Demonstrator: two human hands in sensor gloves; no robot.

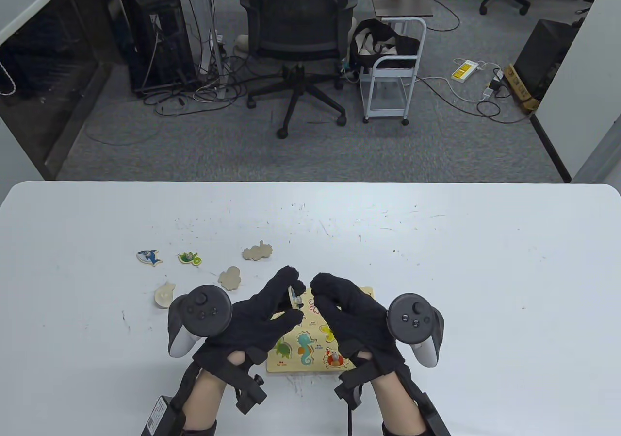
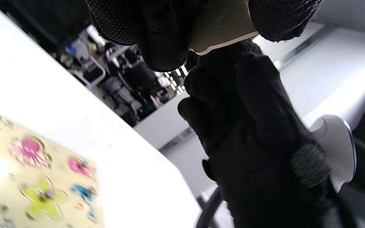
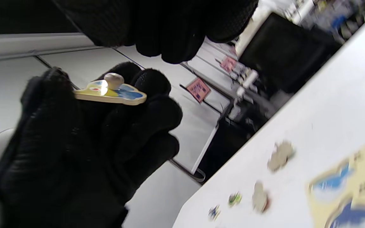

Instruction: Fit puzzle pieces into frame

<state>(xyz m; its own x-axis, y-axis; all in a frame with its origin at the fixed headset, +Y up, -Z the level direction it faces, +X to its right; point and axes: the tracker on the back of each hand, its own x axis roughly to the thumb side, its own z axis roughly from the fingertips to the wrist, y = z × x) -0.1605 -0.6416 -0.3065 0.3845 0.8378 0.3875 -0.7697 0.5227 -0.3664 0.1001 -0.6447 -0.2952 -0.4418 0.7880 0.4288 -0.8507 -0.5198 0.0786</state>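
We see a small flat wooden piece (image 3: pixel 111 93) held in the air above the frame (image 1: pixel 310 353). Its painted face shows blue and yellow, with a rounded pale knob standing up from the middle; its edge and its underside are plain light wood. The left hand (image 1: pixel 262 319) pinches it between the fingertips (image 3: pixel 152 84), thumb on one side and fingers on the other, so the piece sits at the very tip of the grip and stands on edge in the table view.

The right hand (image 1: pixel 351 322) hovers just beside it, fingers curled loosely and close to the piece; we cannot tell if they touch it. Both hands wear black knit gloves with a grainy weave.

The frame is a pale wooden board lying flat on the white table (image 1: pixel 485 271), partly under both hands. It already carries bright animal shapes, among them a seahorse and a red crab.

To the left of the hands five loose pieces lie apart on the table: a blue shark (image 1: pixel 149 257), a green one (image 1: pixel 189 258), and three lying plain side up (image 1: pixel 257 251).
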